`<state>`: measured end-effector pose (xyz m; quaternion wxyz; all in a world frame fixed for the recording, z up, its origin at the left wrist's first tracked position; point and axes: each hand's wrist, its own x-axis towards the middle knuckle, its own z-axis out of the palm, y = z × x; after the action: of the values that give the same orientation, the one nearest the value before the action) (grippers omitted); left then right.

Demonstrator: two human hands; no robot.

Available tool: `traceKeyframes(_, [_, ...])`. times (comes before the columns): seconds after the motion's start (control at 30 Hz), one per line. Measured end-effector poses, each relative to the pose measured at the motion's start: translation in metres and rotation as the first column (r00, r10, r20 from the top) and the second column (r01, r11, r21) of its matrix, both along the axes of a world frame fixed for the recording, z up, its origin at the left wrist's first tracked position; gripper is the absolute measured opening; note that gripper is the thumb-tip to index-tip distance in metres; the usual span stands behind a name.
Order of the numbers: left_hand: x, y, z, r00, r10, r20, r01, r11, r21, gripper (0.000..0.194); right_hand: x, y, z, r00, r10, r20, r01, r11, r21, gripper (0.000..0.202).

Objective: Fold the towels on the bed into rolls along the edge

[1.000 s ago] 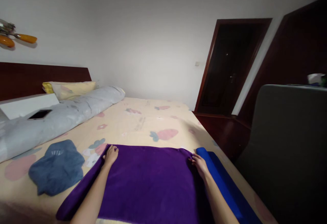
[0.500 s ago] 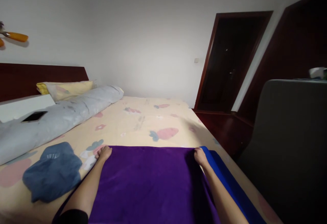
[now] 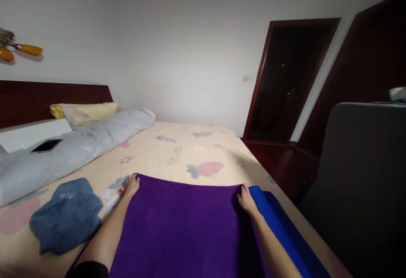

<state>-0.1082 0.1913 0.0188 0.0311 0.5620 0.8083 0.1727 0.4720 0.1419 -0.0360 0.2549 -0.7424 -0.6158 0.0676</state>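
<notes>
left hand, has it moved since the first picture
Yes, to the left: the left hand, holding the purple cloth, now sits farther left of the large pink print on the bedsheet.

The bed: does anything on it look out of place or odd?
One thing: a dark, flat, phone-like device rests on the rounded grey roll, an odd and perhaps slippery perch. The purple cloth dips slightly along its far edge, ordinary for held fabric. I see no spill or damage.
</notes>
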Motion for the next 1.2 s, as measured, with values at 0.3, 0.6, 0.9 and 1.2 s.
traceKeyframes(0.3, [0.017, -0.040, -0.022, 0.996, 0.082, -0.020, -0.084, 0.985, -0.153, 0.059, -0.003, -0.020, 0.009, 0.988, 0.064, 0.142, -0.052, 0.995, -0.088, 0.052])
traceKeyframes(0.6, [0.183, -0.050, -0.032, 0.859, -0.505, -0.085, 0.501, 0.863, -0.060, 0.055, -0.152, -0.011, 0.018, 0.890, 0.431, 0.151, -0.415, 0.901, -0.126, 0.056])
traceKeyframes(0.9, [0.182, -0.041, -0.042, 0.892, -0.447, -0.058, 0.439, 0.891, -0.118, 0.055, -0.124, -0.009, 0.001, 0.954, 0.243, 0.175, -0.216, 0.963, -0.163, 0.061])
traceKeyframes(1.2, [0.020, -0.058, -0.035, 0.986, -0.089, -0.138, 0.063, 0.981, -0.182, 0.060, 0.033, -0.029, -0.021, 0.975, 0.047, 0.219, -0.029, 0.996, -0.085, 0.063])
